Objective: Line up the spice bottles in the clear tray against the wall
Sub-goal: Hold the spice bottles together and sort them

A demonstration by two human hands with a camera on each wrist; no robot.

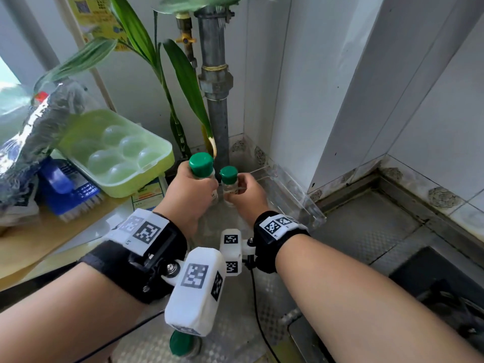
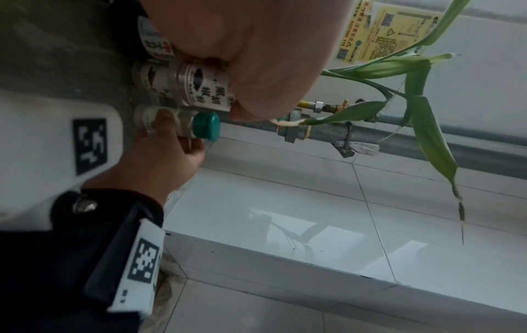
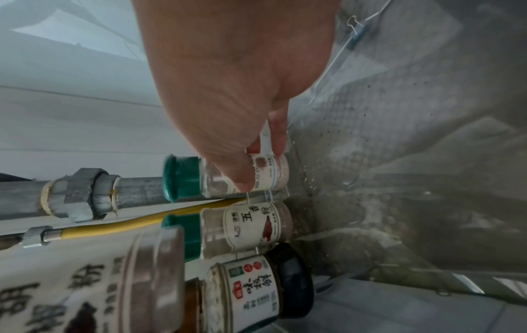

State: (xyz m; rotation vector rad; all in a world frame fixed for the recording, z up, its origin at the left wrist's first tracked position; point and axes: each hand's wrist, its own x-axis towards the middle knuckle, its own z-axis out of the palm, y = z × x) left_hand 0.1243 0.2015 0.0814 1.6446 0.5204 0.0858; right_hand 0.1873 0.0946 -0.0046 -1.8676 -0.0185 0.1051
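Note:
My left hand point(image 1: 195, 191) grips a green-capped spice bottle point(image 1: 201, 163) with a white label point(image 2: 205, 87), held upright above the counter. Just to its right, my right hand point(image 1: 239, 188) pinches a smaller green-capped bottle point(image 1: 228, 176) by its glass body point(image 3: 225, 178), at the left end of the clear tray point(image 1: 293, 197) that lies along the tiled wall. In the right wrist view a second green-capped bottle point(image 3: 245, 227) and a labelled jar with a dark end point(image 3: 256, 286) stand beside it. A further green cap point(image 1: 183, 344) shows under my left wrist camera.
A steel pipe point(image 1: 216, 100) and a leafy plant point(image 1: 180, 74) rise in the corner behind the bottles. A green egg box point(image 1: 115, 153), a blue brush point(image 1: 68, 187) and a plastic bag point(image 1: 34, 132) crowd the left. A sink edge point(image 1: 432, 284) lies at the right.

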